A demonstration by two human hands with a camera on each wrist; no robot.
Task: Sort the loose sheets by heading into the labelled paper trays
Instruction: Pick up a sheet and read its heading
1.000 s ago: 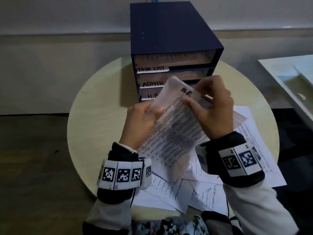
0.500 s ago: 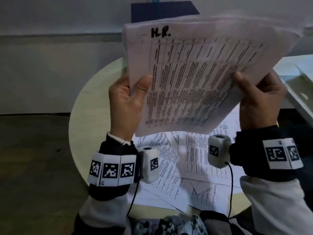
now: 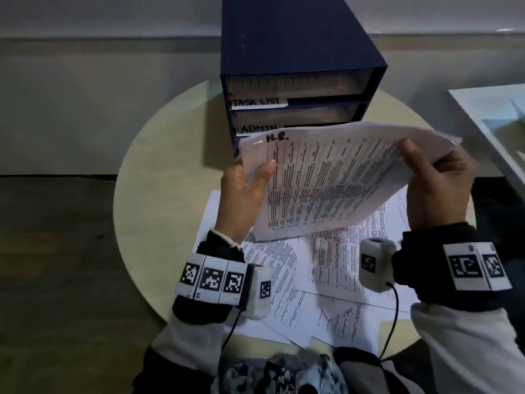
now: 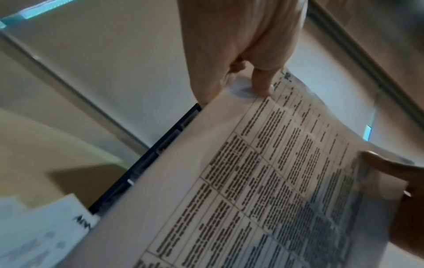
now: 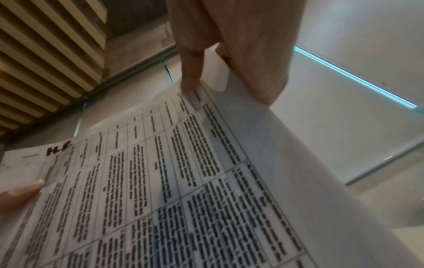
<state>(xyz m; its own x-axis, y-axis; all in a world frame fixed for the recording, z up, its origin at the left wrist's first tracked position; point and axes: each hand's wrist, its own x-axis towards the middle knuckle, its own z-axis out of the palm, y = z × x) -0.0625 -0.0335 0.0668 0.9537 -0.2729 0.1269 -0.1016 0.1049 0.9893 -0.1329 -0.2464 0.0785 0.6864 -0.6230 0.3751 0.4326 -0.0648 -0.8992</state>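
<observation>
Nearest, along the near edge of the round table (image 3: 159, 155), loose printed sheets (image 3: 335, 265) lie overlapping, not yet sorted. Above them the left hand (image 3: 241, 194) pinches the left edge of the H.R. sheets (image 3: 326, 180), thumb on the printed face and fingers behind; the right hand (image 3: 443, 189) pinches the right edge the same way. At least two leaves show at that right edge. Beyond, at the table's far edge, stands the dark tray cabinet (image 3: 298, 46), with its TASK LIST label (image 3: 257, 102) and ADMIN label (image 3: 258, 128) showing; the lowest tray is hidden behind the paper.

The step in hand looks like filing this bundle. The next move probably calls for levelling the far edge and sliding it into the lowest tray, under ADMIN.

Half a second ago the sheets were raised upright, covering the cabinet; now they are lower and tipped forward.
</observation>
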